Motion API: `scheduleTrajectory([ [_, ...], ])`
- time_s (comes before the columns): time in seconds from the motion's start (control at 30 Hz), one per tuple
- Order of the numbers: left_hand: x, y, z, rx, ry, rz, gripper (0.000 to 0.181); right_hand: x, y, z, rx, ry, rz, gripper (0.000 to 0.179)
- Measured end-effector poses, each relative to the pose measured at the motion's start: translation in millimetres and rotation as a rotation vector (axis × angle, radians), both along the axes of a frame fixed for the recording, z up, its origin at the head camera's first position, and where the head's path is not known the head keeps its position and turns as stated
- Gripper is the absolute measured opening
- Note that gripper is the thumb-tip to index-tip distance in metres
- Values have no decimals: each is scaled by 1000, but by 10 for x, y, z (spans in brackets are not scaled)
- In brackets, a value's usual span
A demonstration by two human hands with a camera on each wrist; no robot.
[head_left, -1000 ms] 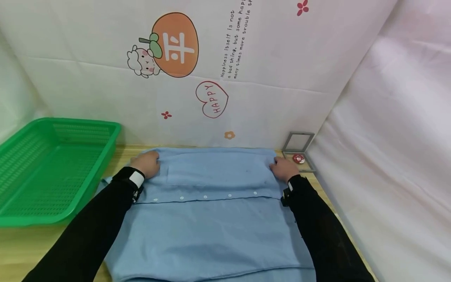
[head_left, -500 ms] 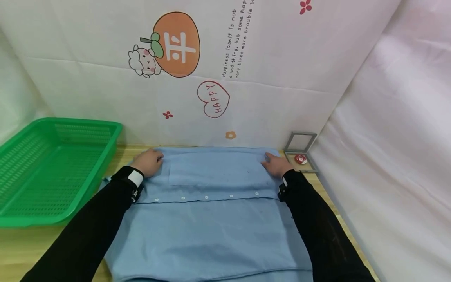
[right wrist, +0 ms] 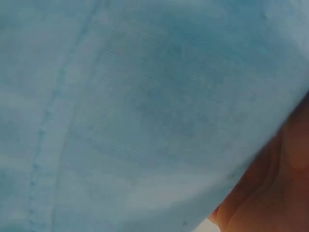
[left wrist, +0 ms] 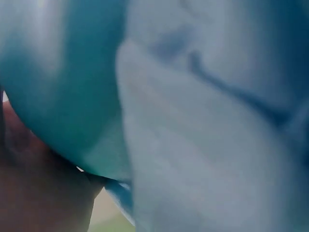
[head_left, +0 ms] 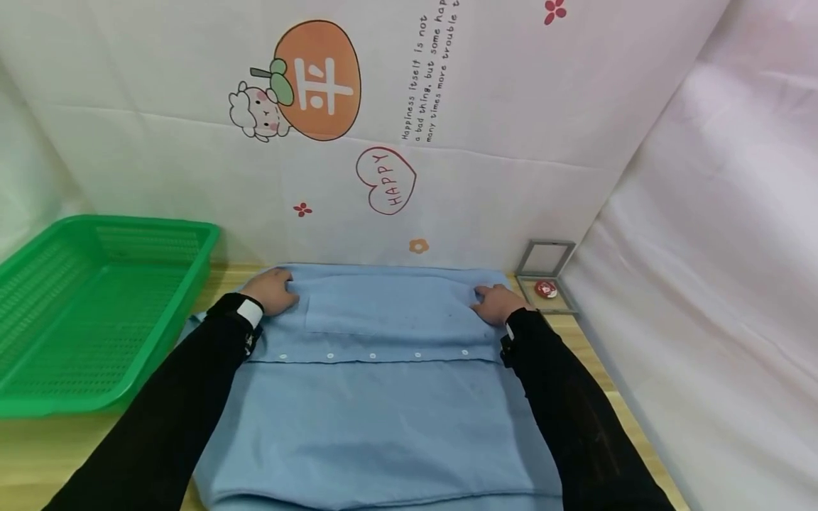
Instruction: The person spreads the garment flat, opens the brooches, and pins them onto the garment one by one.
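Observation:
A light-blue button-up shirt (head_left: 390,426) lies folded on the table, a row of white buttons running across it below its far panel. At the far left corner of that panel my left hand (head_left: 270,289) grips the cloth between thumb and fingers. On the far right side, my right hand (head_left: 500,305) holds the fabric in the same way. Close and blurred, the shirt cloth (left wrist: 193,145) fills most of the left wrist view. In the right wrist view, the stitched cloth (right wrist: 145,121) covers most of the frame and hides the fingertips.
A green plastic basket (head_left: 134,376) stands left of the shirt. Beyond my right hand, a small grey-framed open case (head_left: 543,257) holds a red round item (head_left: 546,289). A printed white cloth backdrop (head_left: 486,206) rises behind the wooden table (head_left: 57,454).
My right hand has shifted left and inward along the shirt's far panel, its fingers spreading and then settling on cloth. The left hand has moved slightly right. The shirt's far edge rises a little.

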State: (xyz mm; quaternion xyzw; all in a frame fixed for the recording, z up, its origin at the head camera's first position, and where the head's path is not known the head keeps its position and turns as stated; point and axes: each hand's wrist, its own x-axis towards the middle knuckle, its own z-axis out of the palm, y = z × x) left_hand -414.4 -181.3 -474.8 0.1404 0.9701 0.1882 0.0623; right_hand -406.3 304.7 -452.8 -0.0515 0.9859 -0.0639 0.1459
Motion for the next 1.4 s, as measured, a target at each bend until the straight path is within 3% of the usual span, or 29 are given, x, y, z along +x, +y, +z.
scheduleTrajectory([
  [0.17,3,-39,20,17,74,-38,36,-42,146,-20,-120,69,29,69],
  [0.33,-8,-89,18,72,149,-65,25,87,246,34,-190,127,-58,74],
  [0.57,-18,-124,72,165,61,-35,26,187,188,29,-285,54,-155,51],
  [0.73,-68,-100,26,173,31,-27,37,219,235,17,-551,-32,-306,70],
  [0.87,-103,-52,-3,116,74,-66,27,249,347,47,-774,-47,-379,77],
  [1.0,-65,-4,35,87,49,-80,29,232,447,-6,-975,-66,-372,77],
  [1.13,-45,-1,24,80,28,-80,28,195,483,-82,-1172,-168,-339,72],
  [1.27,-35,-21,24,83,30,-84,28,166,458,-102,-1169,-238,-320,77],
  [1.4,-26,-37,40,85,33,-90,28,129,431,-80,-1160,-194,-298,80],
])
